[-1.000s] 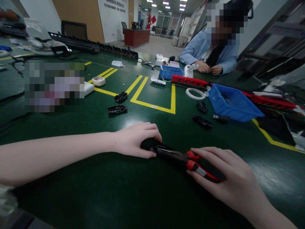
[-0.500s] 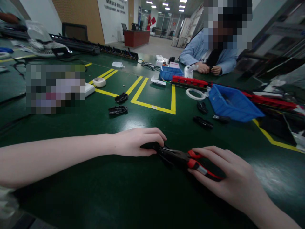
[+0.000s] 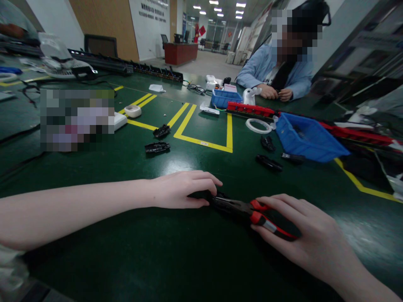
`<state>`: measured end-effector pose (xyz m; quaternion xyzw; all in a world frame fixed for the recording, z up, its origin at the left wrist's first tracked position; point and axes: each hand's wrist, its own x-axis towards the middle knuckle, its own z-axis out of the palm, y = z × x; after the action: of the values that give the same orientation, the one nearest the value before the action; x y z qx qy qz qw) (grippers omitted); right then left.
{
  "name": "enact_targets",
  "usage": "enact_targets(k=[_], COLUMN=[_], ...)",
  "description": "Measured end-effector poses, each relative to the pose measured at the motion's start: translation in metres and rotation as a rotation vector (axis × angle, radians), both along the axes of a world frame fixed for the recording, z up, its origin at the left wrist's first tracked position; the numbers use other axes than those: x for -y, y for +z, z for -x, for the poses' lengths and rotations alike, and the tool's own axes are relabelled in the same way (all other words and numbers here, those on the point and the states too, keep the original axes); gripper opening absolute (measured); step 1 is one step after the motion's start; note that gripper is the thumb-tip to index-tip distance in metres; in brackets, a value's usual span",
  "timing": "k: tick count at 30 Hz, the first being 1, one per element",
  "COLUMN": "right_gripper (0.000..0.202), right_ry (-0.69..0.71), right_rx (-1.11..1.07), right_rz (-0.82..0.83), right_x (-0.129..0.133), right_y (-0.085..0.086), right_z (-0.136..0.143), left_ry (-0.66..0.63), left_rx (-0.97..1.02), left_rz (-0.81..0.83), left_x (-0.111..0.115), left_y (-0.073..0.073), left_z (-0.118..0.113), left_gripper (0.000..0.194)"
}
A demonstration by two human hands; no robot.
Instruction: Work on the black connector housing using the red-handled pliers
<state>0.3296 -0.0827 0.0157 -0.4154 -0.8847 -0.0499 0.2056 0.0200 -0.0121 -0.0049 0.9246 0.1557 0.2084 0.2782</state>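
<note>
Over the green table point(image 3: 141, 251), pinching a black part point(image 3: 200, 194) in the half-curled left hand point(image 3: 185, 188), wrapping the right hand point(image 3: 304, 228) loosely round pliers point(image 3: 236, 205), seemingly working at it between the hands; next probably needing firm bracing.

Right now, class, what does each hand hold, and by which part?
Right hand: pliers, by the red handles. Left hand: a black part, exact grip hidden.
</note>
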Motion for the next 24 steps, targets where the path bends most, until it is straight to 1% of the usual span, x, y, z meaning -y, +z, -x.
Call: enact_targets(k=[4, 9, 14, 24], right_gripper=[0.031, 0.034, 0.032, 0.032], right_ry=[-0.022, -0.047, -0.065, -0.045], right_rx=[-0.005, -0.037, -0.065, -0.070], right_rz=[0.018, 0.022, 0.066, 0.113], right_x=[-0.0001, 0.0012, 0.0032, 0.0017], right_y=[-0.0026, -0.0058, -0.0074, -0.0082], right_z=[0.0006, 0.0012, 0.0023, -0.0015], left_ry=[0.018, 0.014, 0.013, 0.070], left_rx=[-0.024, -0.019, -0.022, -0.058], left_rz=[0.011, 0.009, 0.008, 0.084], left_x=[-0.0007, -0.0017, -0.0017, 0.0004], left_y=[0.0012, 0.0020, 0.0021, 0.0019], left_z=[-0.0001, 0.0000, -0.0004, -0.0013], left_gripper=[0.021, 0.019, 0.019, 0.020])
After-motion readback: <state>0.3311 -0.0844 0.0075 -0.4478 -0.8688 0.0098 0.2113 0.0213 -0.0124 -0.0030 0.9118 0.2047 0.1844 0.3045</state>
